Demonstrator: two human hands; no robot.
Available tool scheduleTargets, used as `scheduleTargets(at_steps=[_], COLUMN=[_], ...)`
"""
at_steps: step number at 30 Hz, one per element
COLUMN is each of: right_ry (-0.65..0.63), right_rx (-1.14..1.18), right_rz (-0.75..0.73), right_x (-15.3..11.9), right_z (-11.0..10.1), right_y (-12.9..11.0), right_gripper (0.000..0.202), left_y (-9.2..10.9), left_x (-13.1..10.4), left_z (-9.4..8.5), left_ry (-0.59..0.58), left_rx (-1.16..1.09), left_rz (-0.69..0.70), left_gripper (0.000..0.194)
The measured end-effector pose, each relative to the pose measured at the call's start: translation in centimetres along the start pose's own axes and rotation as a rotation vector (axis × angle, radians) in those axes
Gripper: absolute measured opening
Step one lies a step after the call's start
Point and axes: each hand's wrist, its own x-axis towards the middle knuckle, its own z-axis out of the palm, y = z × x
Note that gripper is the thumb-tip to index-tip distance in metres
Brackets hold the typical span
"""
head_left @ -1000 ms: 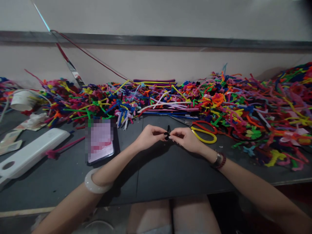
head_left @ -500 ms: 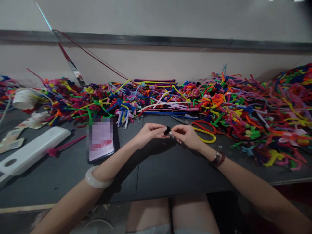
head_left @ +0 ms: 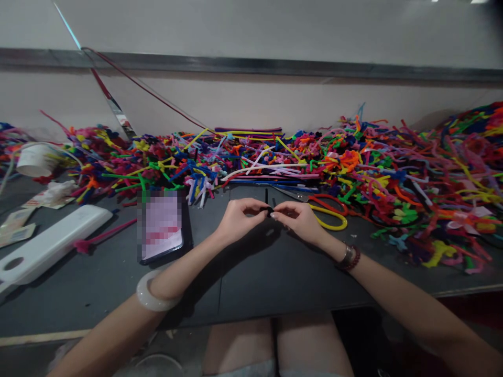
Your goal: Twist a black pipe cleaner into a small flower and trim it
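Together, both hands (head_left: 269, 210) on black stem (head_left: 266, 198).

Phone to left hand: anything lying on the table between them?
Nothing: bare dark tabletop between phone and left hand, seen in the head view.

Bare forearms, banded wrists
Glossy white bangle (head_left: 144, 297) on the left forearm (head_left: 188, 264), toward 8 o'clock; silvery band (head_left: 347, 255) and dark red beads (head_left: 356, 258) on the right wrist (head_left: 334, 247), 4 o'clock; pale hem (head_left: 253, 369), 6 o'clock.
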Motion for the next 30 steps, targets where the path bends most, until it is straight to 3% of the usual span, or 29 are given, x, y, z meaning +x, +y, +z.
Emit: scheduleTargets(at_steps=[6,15,24,30], right_ry=[0.009,0.004,-0.114,-0.247], right_rx=[-0.017,-0.063,-0.016,0.063], right_rz=[-0.002,-0.042,-0.039,-0.028], right_x=[0.0,-0.1,-0.2,-0.2], right_z=[0.0,0.1,-0.2,-0.6], right_y=[0.1,0.1,-0.4,-0.4], right_gripper=[0.022,0.018,0.016,0.013], left_y=[0.1,-0.2,-0.7,-0.9], left_x=[-0.1,-0.1,0.6,0.7], left_z=[0.0,0.1,-0.7,-1.3], left_ry=[0.030,0.004,-0.240,-0.404], left_rx=[0.173,0.107,-0.209,-0.288], left_rz=[0.142,0.092,-0.152,-0.213], left_gripper=[0.019,0.020,0.020,0.019])
